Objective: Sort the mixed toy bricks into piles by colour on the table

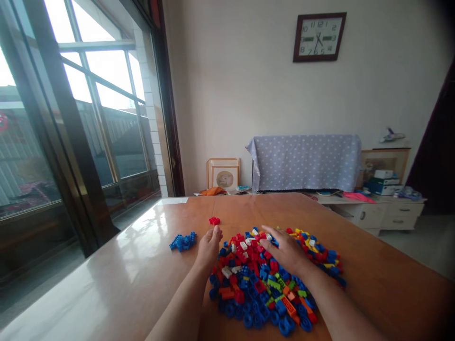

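Observation:
A wide pile of plastic building bricks (254,284) in red, blue, green, orange, yellow and white lies on the brown table. My left hand (210,244) is at the pile's left edge, thumb upward, its fingers partly hidden behind it; whether it holds anything does not show. Over the upper right part of the pile is my right hand (284,247), fingers apart, with nothing visible in it. A cluster of blue bricks (183,241) sits left of my left hand, and a small red group (214,220) lies just beyond it.
The glossy table (117,284) stretches away on both sides. A white sheet (173,201) lies at its far left corner. Behind stand a cloth-covered object (305,163), framed pictures (225,178) and a white cabinet (387,215). Large windows are on the left.

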`<state>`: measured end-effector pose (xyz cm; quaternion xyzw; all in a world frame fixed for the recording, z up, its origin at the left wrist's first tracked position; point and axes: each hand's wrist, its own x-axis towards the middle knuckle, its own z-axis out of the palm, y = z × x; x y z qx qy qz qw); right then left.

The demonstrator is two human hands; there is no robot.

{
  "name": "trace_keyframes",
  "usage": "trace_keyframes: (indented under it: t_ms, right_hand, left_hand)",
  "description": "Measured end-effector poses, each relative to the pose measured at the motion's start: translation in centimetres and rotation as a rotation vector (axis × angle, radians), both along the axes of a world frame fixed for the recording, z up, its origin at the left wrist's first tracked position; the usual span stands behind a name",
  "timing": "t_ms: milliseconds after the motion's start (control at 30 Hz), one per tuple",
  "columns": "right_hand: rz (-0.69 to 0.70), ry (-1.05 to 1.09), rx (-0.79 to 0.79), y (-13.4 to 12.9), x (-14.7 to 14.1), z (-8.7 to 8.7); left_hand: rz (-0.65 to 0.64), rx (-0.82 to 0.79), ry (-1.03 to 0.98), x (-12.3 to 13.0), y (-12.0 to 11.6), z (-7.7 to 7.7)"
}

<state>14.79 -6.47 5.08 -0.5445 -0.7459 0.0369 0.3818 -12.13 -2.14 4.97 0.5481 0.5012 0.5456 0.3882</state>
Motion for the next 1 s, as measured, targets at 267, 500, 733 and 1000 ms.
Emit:
trace_keyframes:
  t_ms: [267,500,733,1000]
  right_hand:
    - [0.135,-0.275,-0.169,-0.3,-2.6,-1.2]
    - [0.122,-0.122,-0.104,0.7,-2.0,-1.2]
    - [0.085,0.157,-0.107,1.0,-1.3,-1.7]
    - [0.093,0.311,-0.120,1.0,-1.3,-1.5]
  left_hand:
    - [-0.322,0.187,0.517,1.1,-2.3,-0.5]
    - [-0.319,0.266,0.829,1.1,-2.8,0.0]
    - [-0.286,0.276,0.765,1.3,-2.1,-0.5]
    - [-0.256,0.306,0.614,1.3,-1.4,-1.3]
